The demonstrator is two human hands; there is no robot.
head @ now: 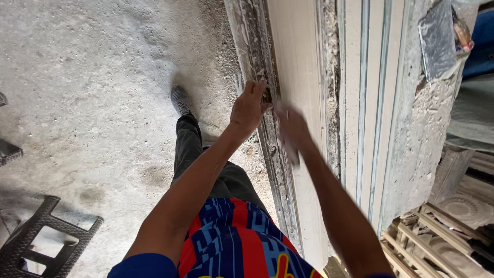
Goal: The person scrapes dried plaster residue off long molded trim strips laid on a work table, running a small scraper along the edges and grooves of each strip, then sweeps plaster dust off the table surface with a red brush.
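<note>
Head view, looking straight down: the left hand (pixel 249 107) rests on the crusted edge of a long pale moulded slab (pixel 293 67), its fingers curled over the rough rim and gripping it. The right hand (pixel 293 128) is smeared by motion just beside it, lying against the smooth cream face of the same slab; whether it is flat, clenched or holding something small cannot be told from the blur. A darker streak below that hand may be a tool or only shadow.

This slab runs from the top of the frame down past both forearms and is cut off at the bottom by the person's striped red and blue shirt (pixel 242 242). To its right stand further ribbed pale profiles (pixel 373 103) and a rough grey concrete edge (pixel 427 134), all packed close with no gap between them. A dark flat piece (pixel 437 36) leans at the top right corner, partly out of frame.

Left of the slab the dusty concrete floor (pixel 92 92) lies open and wide, with one grey shoe (pixel 180 99) planted on it. A black plastic stool (pixel 43 239) sits at the lower left, cropped by the border. Wooden slats (pixel 427 237) and a carved round relief (pixel 465 208) crowd the lower right.
</note>
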